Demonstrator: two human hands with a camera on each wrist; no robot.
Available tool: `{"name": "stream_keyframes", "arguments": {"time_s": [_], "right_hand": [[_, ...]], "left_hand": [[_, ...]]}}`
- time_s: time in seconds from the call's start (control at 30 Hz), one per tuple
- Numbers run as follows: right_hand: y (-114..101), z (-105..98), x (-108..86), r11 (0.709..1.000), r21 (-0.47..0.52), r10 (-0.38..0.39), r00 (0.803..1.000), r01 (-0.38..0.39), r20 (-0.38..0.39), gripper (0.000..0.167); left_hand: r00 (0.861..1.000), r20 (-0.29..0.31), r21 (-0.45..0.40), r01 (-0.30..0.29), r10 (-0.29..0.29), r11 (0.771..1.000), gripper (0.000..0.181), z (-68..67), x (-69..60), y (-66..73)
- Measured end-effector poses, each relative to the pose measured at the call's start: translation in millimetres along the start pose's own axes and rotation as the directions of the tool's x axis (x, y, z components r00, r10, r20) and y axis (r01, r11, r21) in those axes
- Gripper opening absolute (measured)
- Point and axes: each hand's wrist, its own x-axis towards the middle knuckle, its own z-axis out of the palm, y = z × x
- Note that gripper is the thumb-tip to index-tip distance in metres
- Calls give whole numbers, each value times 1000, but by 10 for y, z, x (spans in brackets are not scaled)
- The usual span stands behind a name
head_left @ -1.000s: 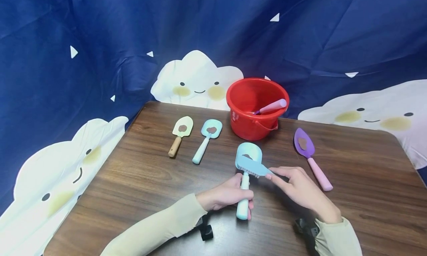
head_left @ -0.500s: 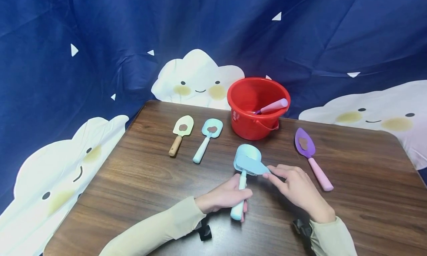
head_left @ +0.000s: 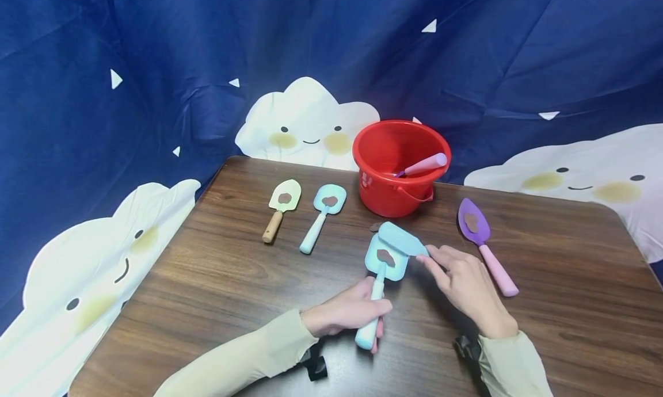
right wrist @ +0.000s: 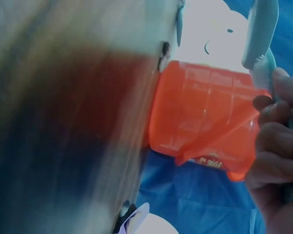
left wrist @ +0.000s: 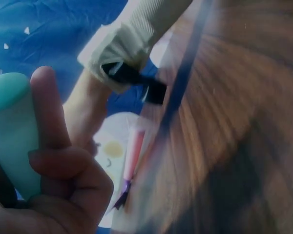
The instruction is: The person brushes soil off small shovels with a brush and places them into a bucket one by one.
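In the head view my left hand [head_left: 346,309] grips the pale handle of a light blue toy shovel [head_left: 370,259], its blade raised toward the bucket. A brown patch [head_left: 385,258] shows on that blade. My right hand [head_left: 468,285] pinches the narrow end of a blue brush [head_left: 401,239], which lies across the blade's far edge. Its white bristles [right wrist: 261,70] show beside the blade in the right wrist view. A small brown piece [head_left: 375,227] appears on the table just beyond the brush. The left wrist view shows fingers curled around the shovel handle [left wrist: 12,136].
A red bucket [head_left: 393,193] with a pink-handled tool [head_left: 425,164] inside stands behind the hands. To the left lie a green trowel [head_left: 285,195] and another blue shovel [head_left: 315,230]. A purple trowel [head_left: 473,223] lies right, on the wooden table [head_left: 207,282].
The brush has swept from the blade's near part away to its far edge, uncovering the brown patch. The shovel handle's end has come slightly nearer and left. Bucket and lying tools stayed put.
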Motion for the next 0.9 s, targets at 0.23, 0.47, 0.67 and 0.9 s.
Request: {"name": "stream_keyframes", "arguments": {"time_s": [0.23,0.47,0.67,0.9], "right_hand": [[-28,-65,58,995,96,39,999,-39,0,32],[-181,-103,41,973,229,-34,975,-18,220,22],[-156,-91,38,992,104,-84,987,70,137,22],[-60,-33,52,993,53,-112,993,109,46,22]], "left_hand": [[999,0,-34,-35,35,999,13,3,-9,-28],[998,-63,-46,-14,11,999,17,-50,16,-23],[997,-70,-9,16,-16,1000,17,-66,-42,7],[999,-49,27,18,-16,999,15,-89,-83,16]]}}
